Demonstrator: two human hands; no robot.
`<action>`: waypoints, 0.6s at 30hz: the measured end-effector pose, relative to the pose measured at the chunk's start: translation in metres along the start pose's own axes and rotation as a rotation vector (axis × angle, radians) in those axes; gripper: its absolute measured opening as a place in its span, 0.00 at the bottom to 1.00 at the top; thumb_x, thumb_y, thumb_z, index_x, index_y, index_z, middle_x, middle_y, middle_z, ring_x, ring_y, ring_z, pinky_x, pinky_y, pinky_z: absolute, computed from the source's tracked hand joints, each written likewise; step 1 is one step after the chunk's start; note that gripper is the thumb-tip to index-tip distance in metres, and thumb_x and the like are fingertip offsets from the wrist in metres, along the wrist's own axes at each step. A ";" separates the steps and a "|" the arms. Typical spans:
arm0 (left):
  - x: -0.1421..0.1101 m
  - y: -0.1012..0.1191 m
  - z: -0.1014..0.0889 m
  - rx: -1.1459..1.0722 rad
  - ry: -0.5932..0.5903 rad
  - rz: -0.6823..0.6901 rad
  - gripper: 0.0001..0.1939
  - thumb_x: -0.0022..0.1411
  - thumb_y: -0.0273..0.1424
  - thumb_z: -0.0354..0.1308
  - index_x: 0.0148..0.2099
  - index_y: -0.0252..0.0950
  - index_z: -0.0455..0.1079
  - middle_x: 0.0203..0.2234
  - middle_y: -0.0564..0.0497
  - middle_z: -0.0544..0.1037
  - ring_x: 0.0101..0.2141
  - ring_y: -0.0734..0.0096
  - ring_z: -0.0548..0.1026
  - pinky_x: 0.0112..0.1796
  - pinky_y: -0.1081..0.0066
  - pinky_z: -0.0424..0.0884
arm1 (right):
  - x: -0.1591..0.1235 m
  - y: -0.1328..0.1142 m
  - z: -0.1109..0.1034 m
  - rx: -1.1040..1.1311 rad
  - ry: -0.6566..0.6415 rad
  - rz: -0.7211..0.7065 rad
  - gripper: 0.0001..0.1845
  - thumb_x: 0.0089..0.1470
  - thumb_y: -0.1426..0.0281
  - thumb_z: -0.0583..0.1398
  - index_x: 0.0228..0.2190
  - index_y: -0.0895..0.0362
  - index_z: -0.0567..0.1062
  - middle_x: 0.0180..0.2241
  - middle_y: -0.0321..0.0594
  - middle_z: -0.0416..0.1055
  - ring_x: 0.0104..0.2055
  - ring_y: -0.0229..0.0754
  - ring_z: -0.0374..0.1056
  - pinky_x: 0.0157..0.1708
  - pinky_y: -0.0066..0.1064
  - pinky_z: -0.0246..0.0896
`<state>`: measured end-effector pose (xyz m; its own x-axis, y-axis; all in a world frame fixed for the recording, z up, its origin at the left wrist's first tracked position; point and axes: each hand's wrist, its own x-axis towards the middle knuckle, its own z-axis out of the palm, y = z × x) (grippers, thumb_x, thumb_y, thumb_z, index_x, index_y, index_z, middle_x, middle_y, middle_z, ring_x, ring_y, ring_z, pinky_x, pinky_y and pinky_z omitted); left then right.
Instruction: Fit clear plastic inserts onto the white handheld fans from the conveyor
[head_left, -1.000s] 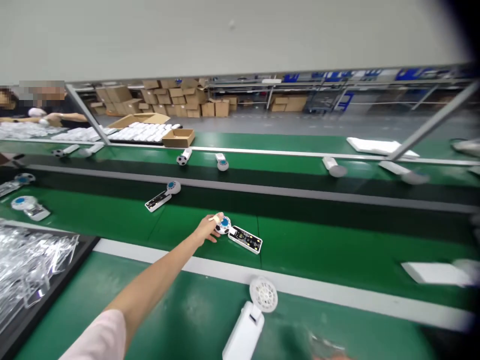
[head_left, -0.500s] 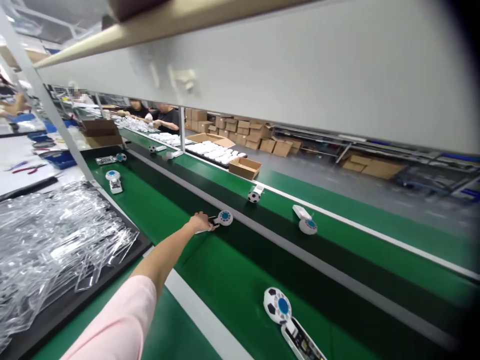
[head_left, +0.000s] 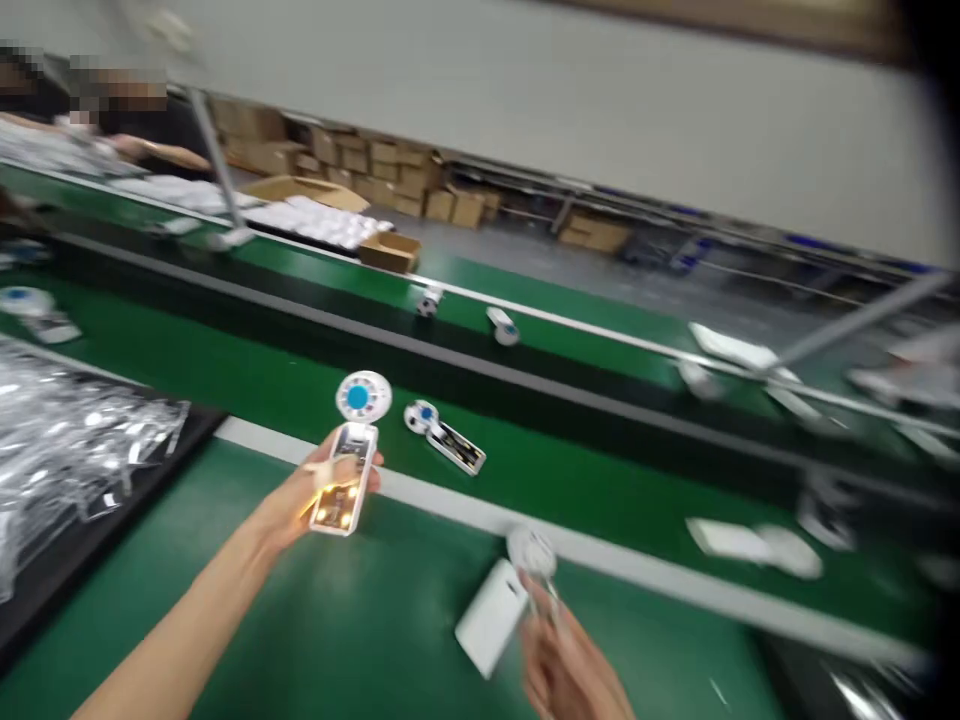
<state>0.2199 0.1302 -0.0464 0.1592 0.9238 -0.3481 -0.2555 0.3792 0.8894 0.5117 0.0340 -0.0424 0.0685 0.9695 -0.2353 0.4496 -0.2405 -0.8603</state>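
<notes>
Your left grip (head_left: 331,492) held a small fan (head_left: 349,470) against open fingers, circuit board exposed; so loose a hold could let it slip. Your right grip (head_left: 564,668), blurred, hold unclear, lay just below a white fan (head_left: 491,617).

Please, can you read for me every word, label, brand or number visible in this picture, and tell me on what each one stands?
No word, brand or number can be read here.
The white plastic handheld fan in the left hand has a blue round centre with no readable sign.
Its exposed circuit board is too blurred to read.
The brown cardboard boxes are too small and blurred to show any marking.
</notes>
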 end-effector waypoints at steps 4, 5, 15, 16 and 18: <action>-0.040 0.005 0.043 -0.600 -0.152 -0.137 0.32 0.42 0.48 0.65 0.47 0.36 0.68 0.45 0.41 0.75 0.44 0.54 0.74 0.47 0.55 0.68 | -0.015 -0.013 -0.011 0.763 -0.212 0.158 0.29 0.48 0.50 0.59 0.48 0.53 0.69 0.25 0.33 0.60 0.22 0.30 0.52 0.20 0.25 0.49; -0.044 0.008 0.054 -0.654 -0.149 -0.148 0.34 0.42 0.51 0.63 0.48 0.36 0.68 0.44 0.41 0.76 0.43 0.53 0.74 0.46 0.54 0.68 | -0.015 -0.016 -0.012 0.818 -0.223 0.158 0.29 0.47 0.52 0.61 0.47 0.53 0.70 0.27 0.33 0.60 0.22 0.30 0.52 0.21 0.25 0.49; -0.040 -0.029 0.168 -0.516 0.035 0.025 0.18 0.49 0.41 0.64 0.39 0.34 0.70 0.17 0.59 0.64 0.17 0.83 0.60 0.17 0.81 0.57 | -0.025 -0.024 0.043 0.835 0.209 0.189 0.29 0.35 0.52 0.66 0.37 0.56 0.73 0.26 0.34 0.66 0.25 0.34 0.60 0.23 0.26 0.57; -0.038 -0.035 0.173 -0.519 0.110 0.047 0.18 0.49 0.42 0.63 0.36 0.34 0.69 0.17 0.59 0.63 0.17 0.82 0.60 0.18 0.81 0.58 | -0.020 -0.021 0.051 0.880 0.254 0.261 0.29 0.34 0.49 0.65 0.34 0.57 0.72 0.22 0.31 0.64 0.22 0.33 0.58 0.20 0.25 0.55; -0.035 -0.046 0.174 -0.510 0.235 0.064 0.20 0.47 0.44 0.63 0.34 0.33 0.68 0.18 0.58 0.64 0.19 0.80 0.63 0.21 0.78 0.62 | -0.007 -0.010 0.066 0.927 0.311 0.392 0.30 0.34 0.44 0.60 0.29 0.56 0.69 0.16 0.27 0.57 0.15 0.32 0.52 0.13 0.24 0.46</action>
<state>0.3923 0.0714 -0.0233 -0.0734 0.9105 -0.4069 -0.6954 0.2457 0.6753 0.4478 0.0269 -0.0616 0.3465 0.7538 -0.5584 -0.5020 -0.3539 -0.7892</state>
